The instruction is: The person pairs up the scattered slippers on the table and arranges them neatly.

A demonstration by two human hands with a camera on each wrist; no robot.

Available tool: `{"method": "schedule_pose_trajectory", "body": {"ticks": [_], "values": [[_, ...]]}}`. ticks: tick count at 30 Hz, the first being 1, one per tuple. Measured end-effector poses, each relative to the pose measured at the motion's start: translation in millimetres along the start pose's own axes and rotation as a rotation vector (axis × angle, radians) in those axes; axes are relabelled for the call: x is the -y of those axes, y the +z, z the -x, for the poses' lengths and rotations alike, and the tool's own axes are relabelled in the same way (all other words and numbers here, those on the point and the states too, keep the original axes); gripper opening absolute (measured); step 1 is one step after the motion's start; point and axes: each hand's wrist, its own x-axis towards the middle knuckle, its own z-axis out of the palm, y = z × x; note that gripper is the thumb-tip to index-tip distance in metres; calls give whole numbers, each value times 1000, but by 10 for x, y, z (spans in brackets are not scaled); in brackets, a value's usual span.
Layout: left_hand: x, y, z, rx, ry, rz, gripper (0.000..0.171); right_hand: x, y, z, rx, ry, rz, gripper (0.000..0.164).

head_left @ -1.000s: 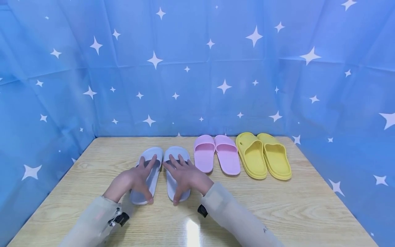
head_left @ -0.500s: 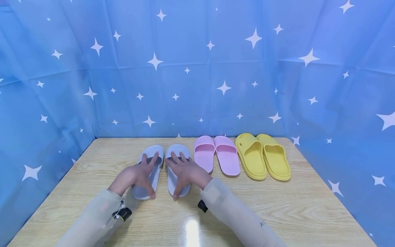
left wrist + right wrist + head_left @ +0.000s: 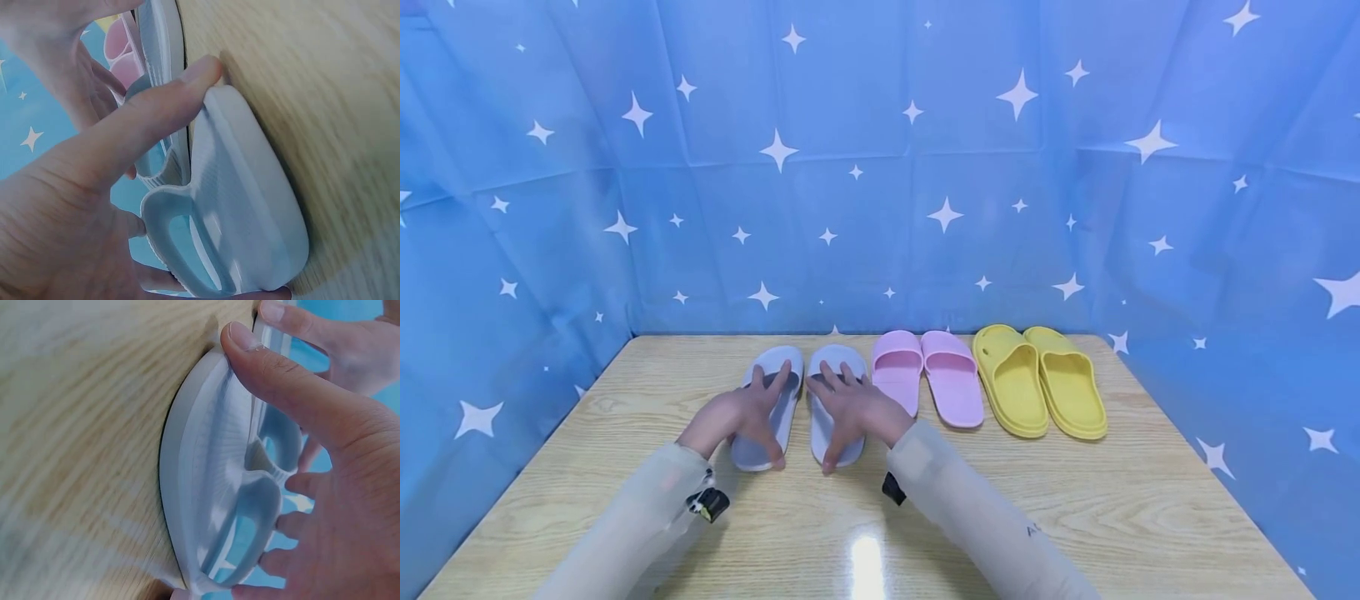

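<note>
Two light grey slippers lie side by side on the wooden table. Over the left slipper [image 3: 784,414] is my left hand [image 3: 743,412]; in the left wrist view its thumb presses the heel edge and other fingers reach the strap and far side of that slipper [image 3: 234,200]. My right hand [image 3: 861,410] spans the right slipper [image 3: 820,427] the same way. In the right wrist view the thumb rests on the sole's rim and the fingers touch the strap of this slipper [image 3: 200,462]. Both hands partly hide the straps in the head view.
A pair of pink slippers [image 3: 955,392] lies just right of the grey ones, with yellow clogs [image 3: 1015,387] beyond. The wooden table [image 3: 1075,517] ends against a blue star-patterned curtain [image 3: 865,200] at the back and sides.
Both hands have moved away from me, sliding the grey slippers toward the back of the table. The left slipper has also shifted slightly right. The pink and yellow pairs stay put.
</note>
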Motion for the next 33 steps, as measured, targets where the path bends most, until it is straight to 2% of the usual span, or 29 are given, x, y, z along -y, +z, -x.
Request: {"method": "schedule_pose_trajectory", "body": {"ticks": [5,23,28,33], "values": [[1,-12,-89,-9,-4,-9,159,-33,-17,-39,4,9,-5,137],[-50,-102,-268,-8,-24,-2,156,-154,-75,-198,5,25,-44,135],[-62,-132,-333,8,-39,21,154,-184,-87,-228,14,35,-69,134],[-78,-173,-380,15,-39,3,153,-196,-100,-249,28,40,-97,134]]}}
